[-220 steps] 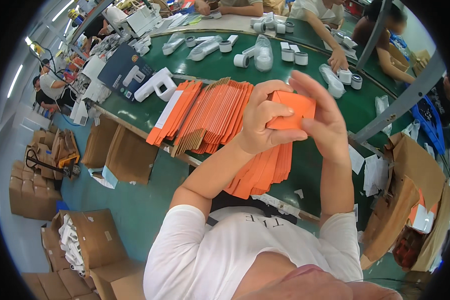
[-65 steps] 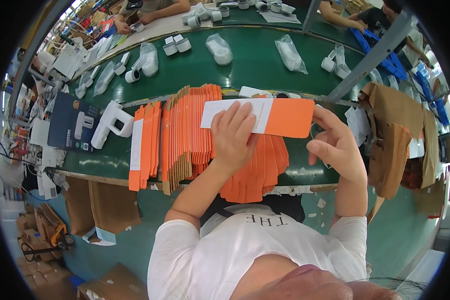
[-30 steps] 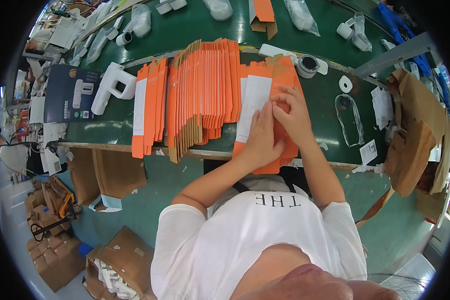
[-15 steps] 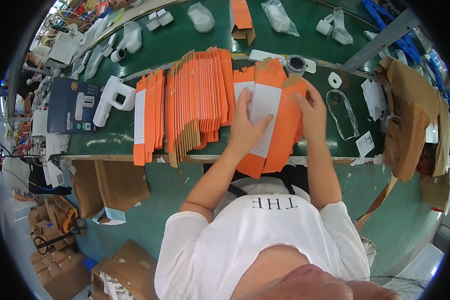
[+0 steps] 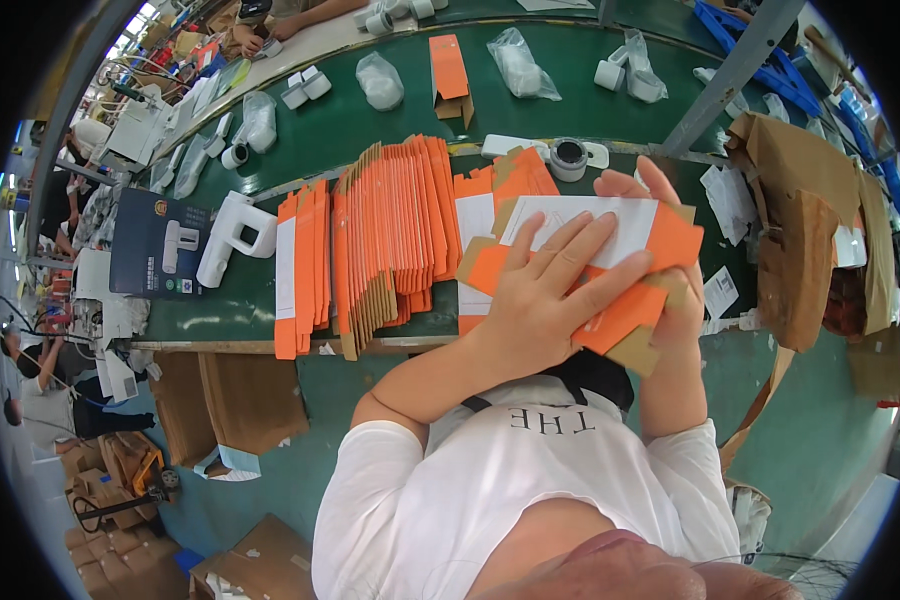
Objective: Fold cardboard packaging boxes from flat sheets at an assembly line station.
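Note:
A flattened orange-and-white carton [image 5: 676,243] with brown cardboard flaps lies across my two hands, above the table's near edge. On top of it my left hand [image 5: 545,300] rests with spread, flat fingers. My right hand [image 5: 678,318] supports it from beneath at the right end; its thumb and part of its fingers are hidden, while some fingertips rise past the far edge. Left of my hands stands a long row of the same flat cartons [image 5: 395,230], with a smaller group [image 5: 300,270] beside it. More flat cartons [image 5: 475,215] lie partly under my left hand.
A dark printed box [image 5: 155,240] and a white handheld appliance [image 5: 235,235] sit at the left. Behind the cartons is a grey-rimmed round part [image 5: 569,158]. Bagged white parts [image 5: 522,65] lie on the far green belt. A torn brown carton [image 5: 795,220] and metal post [image 5: 735,75] flank the right.
The carton has turned from near upright to lying crosswise, raised off the others. My left hand moved onto its top face; my right hand went beneath. The whole view has shifted slightly.

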Demonstrator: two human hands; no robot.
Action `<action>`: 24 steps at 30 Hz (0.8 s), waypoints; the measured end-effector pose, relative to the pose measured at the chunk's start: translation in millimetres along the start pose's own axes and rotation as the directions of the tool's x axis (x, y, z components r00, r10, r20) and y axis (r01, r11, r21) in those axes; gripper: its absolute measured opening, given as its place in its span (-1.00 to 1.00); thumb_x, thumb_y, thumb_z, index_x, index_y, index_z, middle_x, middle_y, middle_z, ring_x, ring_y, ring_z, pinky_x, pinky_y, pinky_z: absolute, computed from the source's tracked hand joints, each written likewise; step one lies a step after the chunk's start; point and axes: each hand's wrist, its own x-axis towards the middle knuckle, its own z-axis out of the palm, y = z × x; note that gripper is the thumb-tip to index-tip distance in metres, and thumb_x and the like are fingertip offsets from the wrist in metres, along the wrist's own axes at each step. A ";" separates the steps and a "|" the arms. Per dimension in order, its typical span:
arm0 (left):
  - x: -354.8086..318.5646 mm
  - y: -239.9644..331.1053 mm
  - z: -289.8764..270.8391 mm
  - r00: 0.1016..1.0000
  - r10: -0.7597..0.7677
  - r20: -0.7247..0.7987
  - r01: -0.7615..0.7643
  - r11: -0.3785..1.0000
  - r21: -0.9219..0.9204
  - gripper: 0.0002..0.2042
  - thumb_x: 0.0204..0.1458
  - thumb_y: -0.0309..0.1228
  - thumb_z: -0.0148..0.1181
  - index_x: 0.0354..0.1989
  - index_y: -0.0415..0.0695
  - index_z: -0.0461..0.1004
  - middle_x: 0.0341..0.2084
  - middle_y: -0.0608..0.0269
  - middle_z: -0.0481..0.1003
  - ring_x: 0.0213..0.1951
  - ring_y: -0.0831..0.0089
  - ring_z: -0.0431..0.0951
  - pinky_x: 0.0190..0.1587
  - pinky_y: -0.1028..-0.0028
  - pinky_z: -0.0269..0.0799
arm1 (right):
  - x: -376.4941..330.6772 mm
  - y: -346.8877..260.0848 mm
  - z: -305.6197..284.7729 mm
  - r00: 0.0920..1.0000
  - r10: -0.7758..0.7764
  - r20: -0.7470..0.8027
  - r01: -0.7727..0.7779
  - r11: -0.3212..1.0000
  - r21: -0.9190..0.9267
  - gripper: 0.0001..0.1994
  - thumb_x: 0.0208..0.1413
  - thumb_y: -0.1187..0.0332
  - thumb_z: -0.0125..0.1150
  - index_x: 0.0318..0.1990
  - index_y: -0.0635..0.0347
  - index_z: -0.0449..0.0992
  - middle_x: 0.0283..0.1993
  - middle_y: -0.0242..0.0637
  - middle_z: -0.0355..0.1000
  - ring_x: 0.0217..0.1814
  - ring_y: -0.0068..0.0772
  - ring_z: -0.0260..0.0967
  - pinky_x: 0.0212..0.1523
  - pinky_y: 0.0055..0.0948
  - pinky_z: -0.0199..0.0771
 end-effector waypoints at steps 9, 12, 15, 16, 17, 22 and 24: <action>3.7 -13.5 5.6 0.995 0.060 -0.080 -0.064 0.997 -0.039 -0.35 -0.21 -0.13 0.28 0.12 -0.02 0.28 0.11 -0.01 0.24 0.08 0.10 0.32 0.13 0.00 0.02 | 1.7 -19.6 0.4 0.965 -0.080 0.248 0.086 0.996 -0.015 -0.45 -0.03 0.39 -0.07 0.18 0.32 0.10 0.20 -0.18 0.12 0.18 -0.37 0.17 0.16 -0.39 0.15; 7.0 -8.2 -0.5 0.995 -0.099 -0.025 0.091 0.967 -0.239 -0.27 -0.25 -0.06 0.29 0.14 -0.12 0.24 0.09 -0.02 0.27 0.09 0.12 0.32 0.14 0.04 0.03 | 7.7 -21.2 6.5 0.998 0.008 0.061 0.009 0.962 -0.273 -0.46 -0.06 0.55 -0.19 0.19 0.27 0.13 0.19 -0.18 0.15 0.17 -0.37 0.18 0.14 -0.39 0.18; 5.8 -9.5 -1.1 0.993 -0.097 -0.075 0.073 0.958 -0.279 -0.29 -0.17 -0.07 0.23 0.15 -0.19 0.20 0.08 -0.03 0.29 0.11 0.08 0.30 0.16 0.06 0.02 | 9.6 -9.1 -4.0 0.995 0.073 0.065 -0.063 0.987 -0.145 -0.38 -0.16 0.55 -0.24 0.22 0.25 0.11 0.21 -0.11 0.15 0.22 -0.29 0.15 0.20 -0.32 0.14; 5.7 -9.2 -0.1 0.989 -0.122 -0.079 0.094 0.951 -0.296 -0.30 -0.14 -0.07 0.21 0.16 -0.19 0.19 0.08 -0.03 0.29 0.12 0.07 0.29 0.16 0.06 0.01 | 6.4 -11.8 -0.3 0.991 -0.008 0.133 0.033 0.983 -0.182 -0.36 -0.18 0.53 -0.24 0.22 0.27 0.11 0.20 -0.11 0.16 0.22 -0.28 0.14 0.21 -0.32 0.13; 4.1 -15.5 4.9 0.991 -0.063 -0.121 0.030 0.966 -0.256 -0.29 -0.18 -0.14 0.26 0.16 -0.22 0.19 0.03 -0.04 0.32 0.05 0.05 0.34 0.12 0.12 0.10 | 4.8 -15.5 2.6 0.975 -0.086 0.206 0.130 0.969 -0.212 -0.35 -0.20 0.52 -0.23 0.22 0.28 0.10 0.20 -0.10 0.16 0.23 -0.28 0.14 0.21 -0.31 0.11; 12.1 -14.1 -6.5 0.944 -0.303 -0.129 0.199 0.836 -0.511 -0.18 -0.32 -0.20 0.41 0.16 -0.20 0.15 -0.07 0.06 0.33 -0.08 0.20 0.38 -0.03 0.31 0.27 | 4.1 -8.7 -7.6 0.972 0.058 0.227 -0.028 0.991 -0.131 -0.32 -0.24 0.43 -0.17 0.21 0.33 0.12 0.20 -0.14 0.16 0.26 -0.31 0.09 0.24 -0.34 0.04; 16.1 -16.0 -8.2 0.940 -0.322 -0.114 0.172 0.733 -0.658 -0.20 -0.24 -0.18 0.38 0.18 -0.20 0.10 -0.04 0.08 0.28 -0.06 0.24 0.35 -0.02 0.33 0.25 | -1.9 -5.5 4.2 0.985 0.001 0.171 0.009 0.998 -0.060 -0.27 -0.26 0.34 -0.14 0.23 0.36 0.08 0.20 -0.14 0.16 0.27 -0.30 0.07 0.26 -0.33 -0.01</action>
